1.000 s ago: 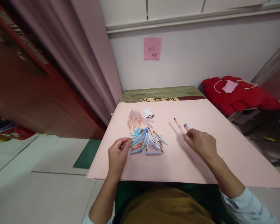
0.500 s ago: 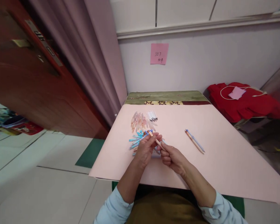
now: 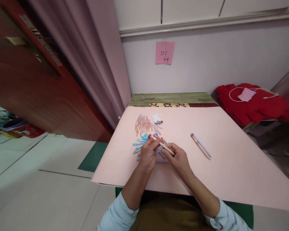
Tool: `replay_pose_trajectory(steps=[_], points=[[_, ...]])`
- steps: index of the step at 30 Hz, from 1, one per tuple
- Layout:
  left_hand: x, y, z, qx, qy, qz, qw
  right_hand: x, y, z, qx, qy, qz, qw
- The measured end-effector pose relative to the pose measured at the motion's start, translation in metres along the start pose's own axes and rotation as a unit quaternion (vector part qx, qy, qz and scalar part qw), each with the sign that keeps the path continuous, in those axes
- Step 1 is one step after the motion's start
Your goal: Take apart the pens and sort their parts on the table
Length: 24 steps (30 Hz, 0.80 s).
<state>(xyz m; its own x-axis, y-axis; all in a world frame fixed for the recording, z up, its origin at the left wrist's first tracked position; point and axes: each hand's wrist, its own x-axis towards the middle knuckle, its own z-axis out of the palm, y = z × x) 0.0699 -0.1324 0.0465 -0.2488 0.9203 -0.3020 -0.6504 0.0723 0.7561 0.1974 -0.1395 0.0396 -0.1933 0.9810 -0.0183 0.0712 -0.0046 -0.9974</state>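
Pen (image 3: 164,146), likely light, stiff and slick, pinched by left hand (image 3: 148,154) at its 10 o'clock end, right hand (image 3: 178,158) at 4 o'clock.

A heap of pen parts (image 3: 140,147) lies on the sheet (image 3: 231,166) that covers the table (image 3: 170,98). Just behind the heap lie a bundle of tubes (image 3: 142,124) and, right of that, a bundle of refills (image 3: 157,118). Well to the right of the heap, two pens (image 3: 200,146) lie side by side. Over the heap's near right edge the left hand (image 3: 148,154) and right hand (image 3: 178,158) meet, gripping a single pen (image 3: 162,145) between them. Far behind the heap a note (image 3: 164,53) sticks to the wall. Left of the heap hangs a curtain (image 3: 91,64), with a door (image 3: 26,83) beyond. Far right of the heap lies a cloth bundle (image 3: 252,104).
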Motion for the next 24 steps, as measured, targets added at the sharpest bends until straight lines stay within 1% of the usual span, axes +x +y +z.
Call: replay_pose_trajectory(steps=[1, 3, 4, 5, 6, 10, 11, 12, 15, 17, 20, 24], points=[[0.0004, 0.0002, -0.0004, -0.003, 0.004, -0.006, 1.000, 0.0007, 0.0011, -0.0012, 0.013, -0.004, 0.029, 0.999], [0.0006, 0.0002, -0.0012, -0.001, 0.005, -0.012, 1.000, 0.0021, 0.0035, -0.0028, 0.064, -0.031, 0.113, 0.991], [0.0006, -0.0001, -0.0015, 0.000, 0.005, -0.013, 1.000, 0.0027, 0.0045, -0.0031, 0.088, -0.045, 0.146, 0.984], [0.0006, -0.0005, -0.0018, 0.000, 0.006, -0.016, 1.000, 0.0031, 0.0051, -0.0033, 0.103, -0.054, 0.163, 0.980], [0.0007, -0.0011, -0.0019, 0.000, 0.007, -0.018, 1.000, 0.0033, 0.0054, -0.0035, 0.110, -0.054, 0.163, 0.979], [0.0024, -0.0032, -0.0014, -0.007, 0.014, -0.017, 1.000, 0.0019, 0.0033, -0.0053, 0.118, -0.010, 0.085, 0.989], [0.0028, -0.0036, -0.0010, -0.005, 0.013, -0.014, 1.000, 0.0013, 0.0028, -0.0058, 0.124, -0.007, 0.076, 0.989], [0.0029, -0.0038, -0.0005, -0.002, 0.010, -0.010, 1.000, 0.0009, 0.0025, -0.0062, 0.131, -0.010, 0.082, 0.988], [0.0012, -0.0036, 0.0019, 0.022, 0.004, 0.001, 1.000, 0.0002, 0.0034, -0.0059, 0.143, -0.041, 0.150, 0.977], [-0.0011, -0.0028, 0.0036, 0.052, 0.008, 0.024, 0.998, 0.0004, 0.0050, -0.0048, 0.154, -0.051, 0.178, 0.971], [-0.0032, -0.0010, 0.0052, 0.106, 0.011, 0.075, 0.991, 0.0009, 0.0065, -0.0035, 0.159, -0.043, 0.166, 0.972], [-0.0017, -0.0007, 0.0048, 0.135, 0.006, 0.098, 0.986, 0.0010, 0.0055, -0.0046, 0.138, -0.017, 0.110, 0.984]])
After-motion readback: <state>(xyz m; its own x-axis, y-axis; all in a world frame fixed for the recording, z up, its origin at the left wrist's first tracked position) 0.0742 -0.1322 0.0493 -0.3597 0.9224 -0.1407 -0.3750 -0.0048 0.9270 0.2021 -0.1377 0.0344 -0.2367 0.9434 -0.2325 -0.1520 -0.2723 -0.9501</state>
